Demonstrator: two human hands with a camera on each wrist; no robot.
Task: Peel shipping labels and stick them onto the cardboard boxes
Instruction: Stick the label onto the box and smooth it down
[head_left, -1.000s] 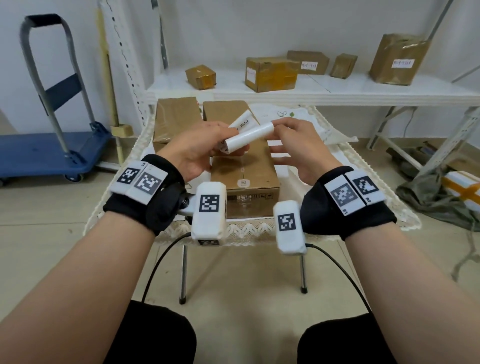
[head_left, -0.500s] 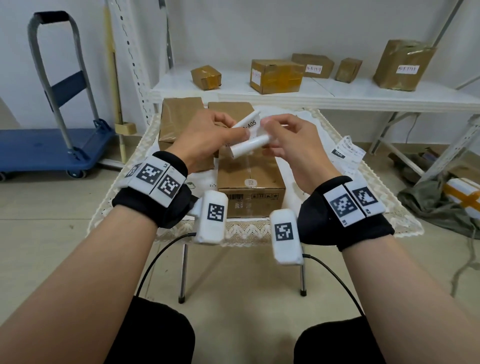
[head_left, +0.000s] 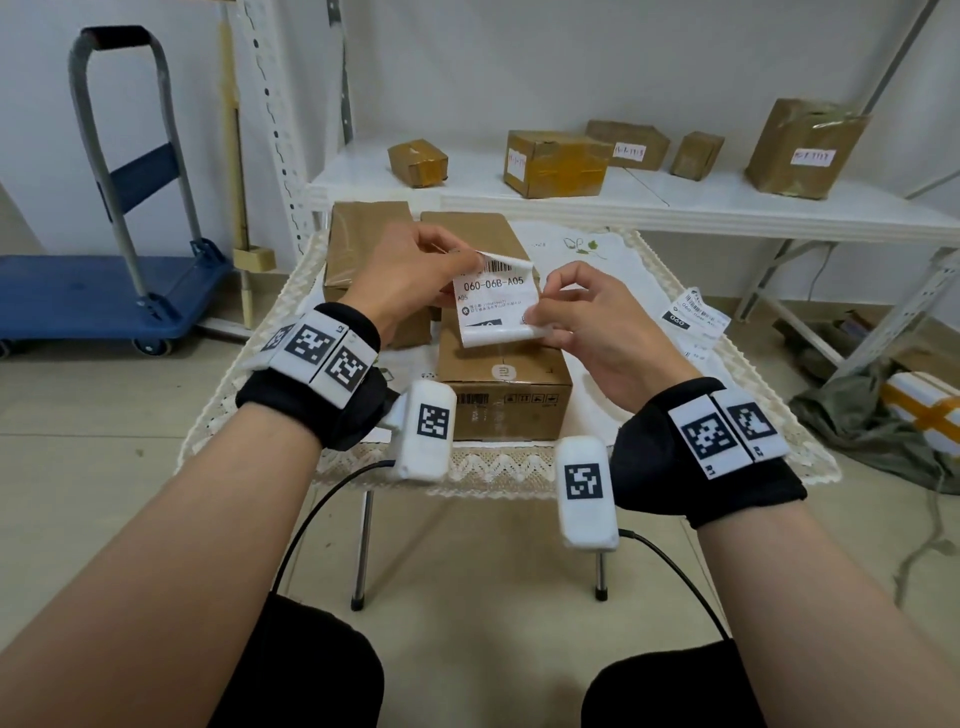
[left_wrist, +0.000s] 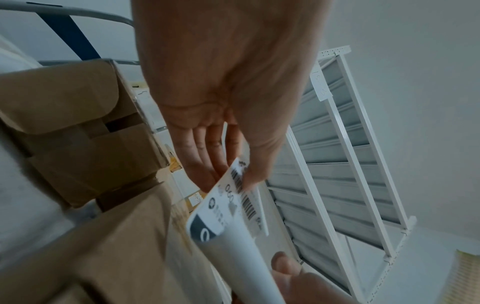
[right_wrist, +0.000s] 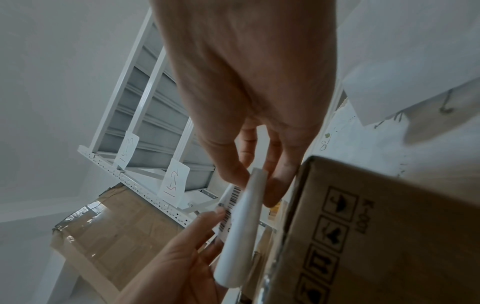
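Observation:
A white shipping label (head_left: 493, 301) printed "060-06B-A05" is stretched out between both hands above a brown cardboard box (head_left: 504, 379) on the small table. My left hand (head_left: 410, 275) pinches the label's top left edge by the barcode (left_wrist: 241, 185). My right hand (head_left: 582, 317) pinches the lower right, where the sheet still curls into a roll (right_wrist: 241, 226). A second brown box (head_left: 363, 244) lies to the left behind my left hand.
A lace-edged white cloth (head_left: 467, 467) covers the table. Loose labels (head_left: 696, 317) lie at its right edge. A white shelf (head_left: 675, 202) behind holds several taped boxes. A blue hand trolley (head_left: 104, 291) stands at the left, and a green cloth heap (head_left: 872, 426) lies on the floor right.
The label was a rolled tube held between both hands; now it is pulled open and mostly flat, printed side toward me. Both hands have moved slightly apart.

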